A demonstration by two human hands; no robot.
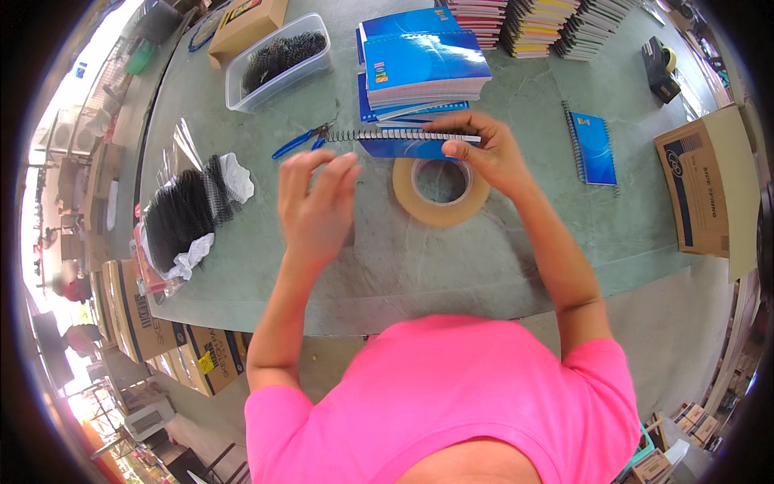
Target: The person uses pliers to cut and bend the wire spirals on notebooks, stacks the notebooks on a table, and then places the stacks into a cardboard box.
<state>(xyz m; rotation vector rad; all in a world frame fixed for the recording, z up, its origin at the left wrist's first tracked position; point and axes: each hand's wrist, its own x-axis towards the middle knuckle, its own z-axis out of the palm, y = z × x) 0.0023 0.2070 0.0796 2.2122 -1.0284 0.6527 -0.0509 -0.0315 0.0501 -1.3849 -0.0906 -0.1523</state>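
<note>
My bright pink short-sleeved top and two bare arms.

The top is plain pink with no print that I can see, its sleeves ending above my elbows. My left hand and right hand wear no gloves, rings or watch.

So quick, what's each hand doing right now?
Left hand: open, fingers spread, holding nothing.
Right hand: closed on the blue notebook, at its wire spiral.
</note>
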